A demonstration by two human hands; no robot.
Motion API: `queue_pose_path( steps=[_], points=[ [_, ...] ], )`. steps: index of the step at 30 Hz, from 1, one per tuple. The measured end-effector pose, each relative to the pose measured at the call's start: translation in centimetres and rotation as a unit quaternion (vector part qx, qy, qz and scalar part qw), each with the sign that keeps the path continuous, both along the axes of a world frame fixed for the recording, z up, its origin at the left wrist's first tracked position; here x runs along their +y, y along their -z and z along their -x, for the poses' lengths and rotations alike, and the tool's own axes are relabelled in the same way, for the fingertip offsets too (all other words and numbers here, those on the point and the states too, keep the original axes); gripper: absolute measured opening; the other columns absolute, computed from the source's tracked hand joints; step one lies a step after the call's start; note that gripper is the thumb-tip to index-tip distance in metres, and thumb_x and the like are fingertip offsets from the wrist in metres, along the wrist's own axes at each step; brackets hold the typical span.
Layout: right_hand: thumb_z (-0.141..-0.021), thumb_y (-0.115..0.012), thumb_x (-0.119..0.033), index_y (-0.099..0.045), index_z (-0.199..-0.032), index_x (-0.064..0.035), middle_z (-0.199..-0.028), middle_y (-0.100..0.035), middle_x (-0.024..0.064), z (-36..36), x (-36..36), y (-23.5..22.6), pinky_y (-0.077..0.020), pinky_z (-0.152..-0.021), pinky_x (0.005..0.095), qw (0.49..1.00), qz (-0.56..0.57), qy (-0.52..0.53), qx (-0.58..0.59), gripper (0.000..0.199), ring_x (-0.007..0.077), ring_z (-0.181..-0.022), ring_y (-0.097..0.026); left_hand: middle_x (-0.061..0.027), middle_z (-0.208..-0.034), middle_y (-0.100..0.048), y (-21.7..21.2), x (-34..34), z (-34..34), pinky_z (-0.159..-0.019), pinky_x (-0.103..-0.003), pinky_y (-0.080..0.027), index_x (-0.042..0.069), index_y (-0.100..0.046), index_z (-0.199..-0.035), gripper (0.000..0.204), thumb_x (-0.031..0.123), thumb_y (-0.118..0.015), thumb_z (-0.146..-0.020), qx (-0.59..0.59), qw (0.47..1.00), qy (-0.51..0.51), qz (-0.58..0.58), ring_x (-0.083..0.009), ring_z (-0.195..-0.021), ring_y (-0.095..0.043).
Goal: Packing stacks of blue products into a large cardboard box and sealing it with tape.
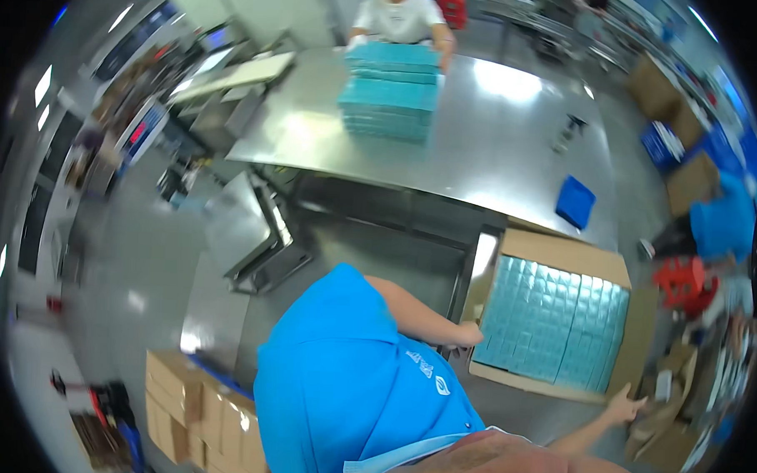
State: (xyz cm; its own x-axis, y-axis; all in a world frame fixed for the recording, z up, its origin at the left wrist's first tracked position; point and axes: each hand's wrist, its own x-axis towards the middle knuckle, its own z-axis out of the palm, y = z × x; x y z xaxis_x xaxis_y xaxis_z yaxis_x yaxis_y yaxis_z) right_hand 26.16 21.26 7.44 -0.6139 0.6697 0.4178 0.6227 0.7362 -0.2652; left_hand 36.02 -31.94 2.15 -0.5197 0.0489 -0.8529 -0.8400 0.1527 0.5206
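Observation:
An open cardboard box (561,249) stands to my right, below the steel table. Packed rows of teal, shiny small packs (551,322) fill it, in a wider and a narrower block. My left hand (468,335) is at the box's left side, its fingers curled at the edge by the left flap. At the near right corner is my right hand (623,407), thumb and fingers apart, beside the right flap (639,341). Part of that hand's contact with the cardboard is too small to make out.
Across the steel table (490,149), a person in a white shirt (400,20) stands behind stacked teal sheets (389,103). A blue tray (575,202) and a spray bottle (568,133) rest there. Cartons (210,414), a steel stand (249,228) and a red stool (684,283) surround me.

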Motion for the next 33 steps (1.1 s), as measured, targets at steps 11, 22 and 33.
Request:
queue_pose_path(
  steps=[11,22,33],
  points=[
    [-0.101,-0.061,-0.056,-0.075,-0.117,0.0059,-0.100,-0.077,0.0256,5.0,6.3,-1.7,-0.0608,-0.062,0.0517,0.941,0.147,-0.070,-0.296,0.065,0.0423,-0.071,-0.074,-0.0285,-0.123,-0.070,9.0,3.7,1.2,-0.072,-0.059,-0.063,-0.004,-0.059,-0.135,0.044,0.009,-0.054,-0.093,0.138,0.988,0.065,0.025,-0.0437,-0.102,-0.074],
    [-0.100,-0.061,-0.057,-0.076,-0.116,0.0050,-0.102,-0.077,0.0266,10.3,-9.0,-2.4,-0.0603,-0.076,0.0548,0.920,-0.025,-0.282,-0.269,0.066,0.0449,-0.082,-0.075,-0.0285,-0.104,-0.077,4.4,-4.3,-1.5,-0.083,-0.051,-0.061,-0.002,-0.080,-0.098,0.025,0.008,-0.062,-0.083,0.187,0.980,0.049,0.040,-0.0391,-0.095,-0.077],
    [-0.100,-0.060,-0.058,-0.077,-0.115,0.0047,-0.102,-0.077,0.0269,2.6,-13.0,0.8,-0.0597,-0.079,0.0549,0.932,0.002,-0.256,-0.257,0.067,0.0455,-0.084,-0.074,-0.0261,-0.115,-0.075,18.5,-7.9,2.8,-0.088,-0.050,-0.060,0.000,-0.068,-0.125,0.039,0.009,-0.058,-0.088,0.294,0.894,0.329,0.074,-0.0412,-0.108,-0.074]
  ],
)
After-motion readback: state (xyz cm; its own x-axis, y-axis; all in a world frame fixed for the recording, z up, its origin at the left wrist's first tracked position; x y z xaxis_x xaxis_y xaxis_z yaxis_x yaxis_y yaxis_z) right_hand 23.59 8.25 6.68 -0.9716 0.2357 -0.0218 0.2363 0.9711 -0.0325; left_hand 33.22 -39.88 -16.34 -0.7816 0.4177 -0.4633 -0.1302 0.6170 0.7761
